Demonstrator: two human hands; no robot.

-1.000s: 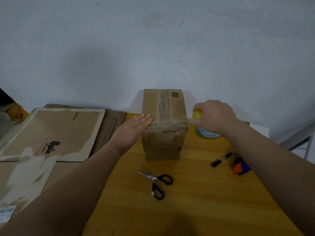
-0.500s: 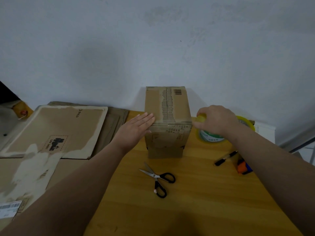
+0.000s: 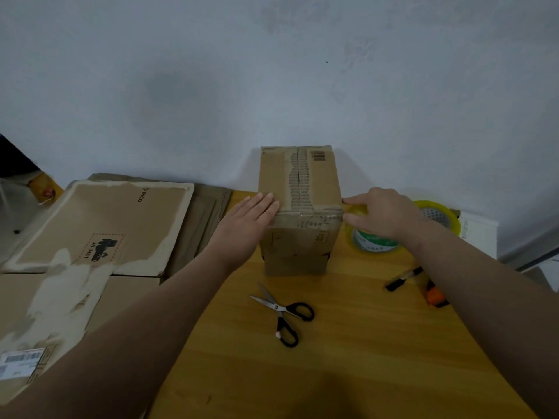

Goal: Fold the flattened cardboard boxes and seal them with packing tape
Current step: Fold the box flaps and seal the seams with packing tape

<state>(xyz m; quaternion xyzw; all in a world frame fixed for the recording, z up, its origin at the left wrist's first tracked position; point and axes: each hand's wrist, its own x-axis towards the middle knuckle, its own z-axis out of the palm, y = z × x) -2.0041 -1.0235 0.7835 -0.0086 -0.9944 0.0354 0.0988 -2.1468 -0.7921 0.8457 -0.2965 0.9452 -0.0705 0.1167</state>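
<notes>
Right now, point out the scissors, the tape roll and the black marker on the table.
scissors (image 3: pixel 276 307): head view, on the pivot where the blades cross.
tape roll (image 3: pixel 375 241): head view, on the green and white core below the right hand.
black marker (image 3: pixel 403 279): head view, on the middle of the barrel.

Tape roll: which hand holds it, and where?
The right hand grips the tape roll by its rim nearest the box; the left hand presses flat on the box, gripping nothing.
</notes>
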